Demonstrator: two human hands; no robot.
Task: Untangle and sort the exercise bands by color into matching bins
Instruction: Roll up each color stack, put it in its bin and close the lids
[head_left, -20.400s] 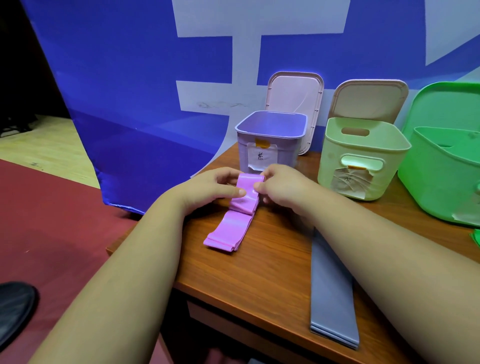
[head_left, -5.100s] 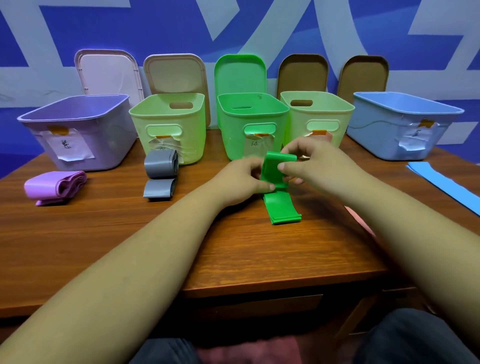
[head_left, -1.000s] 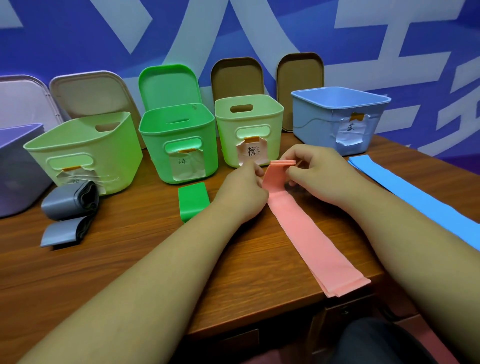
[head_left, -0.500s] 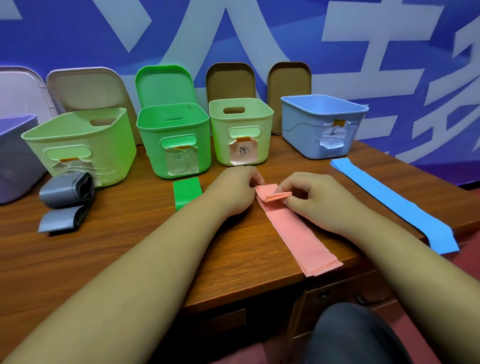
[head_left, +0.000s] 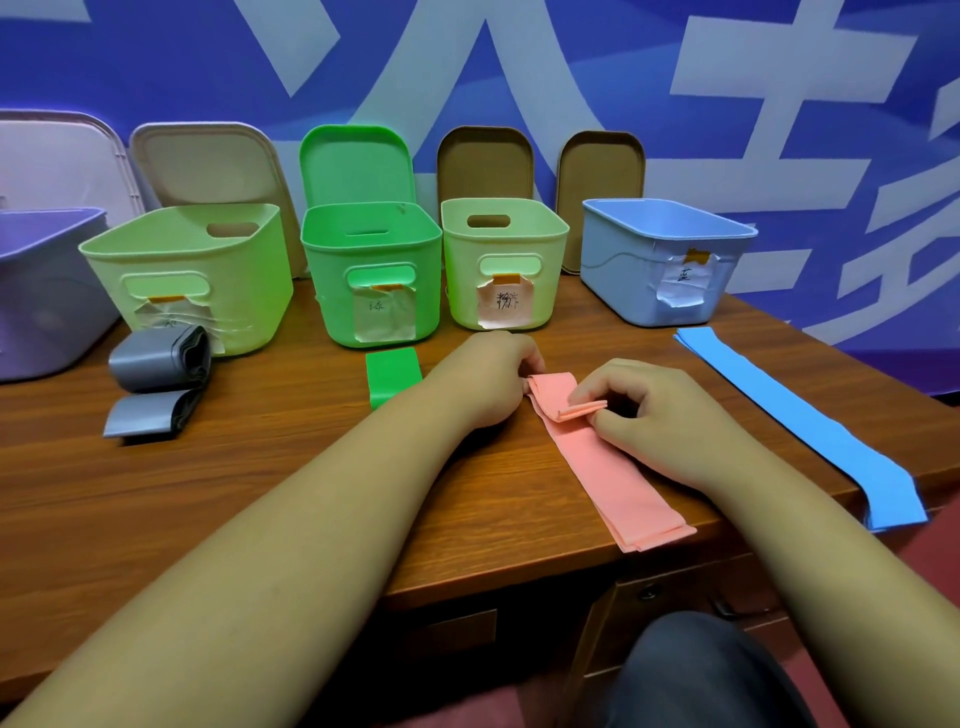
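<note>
Two hands fold a salmon-pink flat rubber exercise band (head_left: 608, 467) on the brown wooden counter (head_left: 208, 467). The left hand (head_left: 488, 379) curls its fingers onto the far fold, while the right hand (head_left: 665, 410) pinches the stacked layers between thumb and fingers. The band's free length runs toward five o'clock, its tail reaching the counter's near edge.

The step in hand appears to be folding the band small. The next move likely calls for more turns toward the tail, then a lift to the pale-green plastic bin with the pink paper label (head_left: 462, 291), at twelve o'clock from the hands. Nothing stands between.

At nine o'clock lie a folded green band (head_left: 392, 374) and a rolled grey band (head_left: 156, 364), neither binned. At three o'clock a flat blue band (head_left: 789, 415) waits before the light-blue plastic bin (head_left: 623, 280).
</note>
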